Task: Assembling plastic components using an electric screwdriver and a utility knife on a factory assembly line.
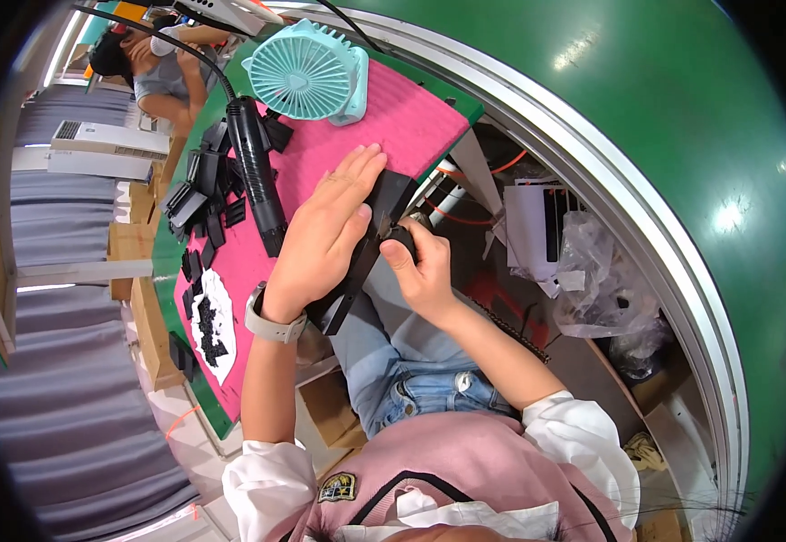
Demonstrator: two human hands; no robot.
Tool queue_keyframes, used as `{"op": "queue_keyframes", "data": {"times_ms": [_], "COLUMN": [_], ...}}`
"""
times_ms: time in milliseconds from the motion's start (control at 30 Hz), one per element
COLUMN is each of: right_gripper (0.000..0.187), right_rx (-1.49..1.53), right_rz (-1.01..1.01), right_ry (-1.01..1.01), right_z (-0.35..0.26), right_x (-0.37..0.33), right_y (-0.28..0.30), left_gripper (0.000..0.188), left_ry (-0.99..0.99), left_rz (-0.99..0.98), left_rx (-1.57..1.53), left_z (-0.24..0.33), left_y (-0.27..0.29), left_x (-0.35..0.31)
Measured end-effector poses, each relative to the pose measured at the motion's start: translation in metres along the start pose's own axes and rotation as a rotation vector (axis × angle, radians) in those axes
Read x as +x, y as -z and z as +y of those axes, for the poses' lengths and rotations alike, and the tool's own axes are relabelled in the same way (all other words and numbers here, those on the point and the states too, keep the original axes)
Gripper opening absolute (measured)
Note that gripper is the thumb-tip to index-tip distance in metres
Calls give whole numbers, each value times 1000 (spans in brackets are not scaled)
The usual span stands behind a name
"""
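At the edge of the pink mat, the long black bar slants away rightward between your left hand, laid against it with fingers outstretched, and your right hand, pinching a small black piece at its right side.

A portable fan stood far back on the mat; left of the bar came a corded power tool, then heaped parts; nearer, fragments lay on paper.

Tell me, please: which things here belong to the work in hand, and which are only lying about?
Probably work:
- black bar under the left hand
- small black part in the right hand
- black pieces
- corded tool

Probably lying about:
- fan
- plastic bag
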State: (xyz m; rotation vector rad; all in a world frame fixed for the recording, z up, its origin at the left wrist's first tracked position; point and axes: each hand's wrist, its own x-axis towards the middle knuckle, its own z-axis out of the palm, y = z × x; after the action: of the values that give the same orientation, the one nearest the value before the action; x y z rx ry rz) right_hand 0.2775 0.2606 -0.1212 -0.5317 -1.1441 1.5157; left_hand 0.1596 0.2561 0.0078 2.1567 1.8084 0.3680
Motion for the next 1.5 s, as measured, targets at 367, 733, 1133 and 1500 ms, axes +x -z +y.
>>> {"op": "queue_keyframes", "data": {"times_ms": [367, 733, 1133, 1500], "right_gripper": [38, 34, 35, 30], "right_rx": [-567, -7, -609, 117], "right_rz": [-395, 77, -321, 159], "right_ry": [617, -30, 601, -101], "right_z": [5, 12, 1, 9], "right_x": [55, -4, 50, -10], "right_y": [52, -12, 46, -23], "left_gripper": [52, 53, 52, 52], "left_ry": [6, -11, -9, -50], "left_rz": [19, 43, 8, 61], "left_rx": [-27, -26, -109, 4], "left_z": [-1, -5, -6, -12], "left_y": [-2, -2, 0, -4], "left_x": [0, 0, 0, -4]}}
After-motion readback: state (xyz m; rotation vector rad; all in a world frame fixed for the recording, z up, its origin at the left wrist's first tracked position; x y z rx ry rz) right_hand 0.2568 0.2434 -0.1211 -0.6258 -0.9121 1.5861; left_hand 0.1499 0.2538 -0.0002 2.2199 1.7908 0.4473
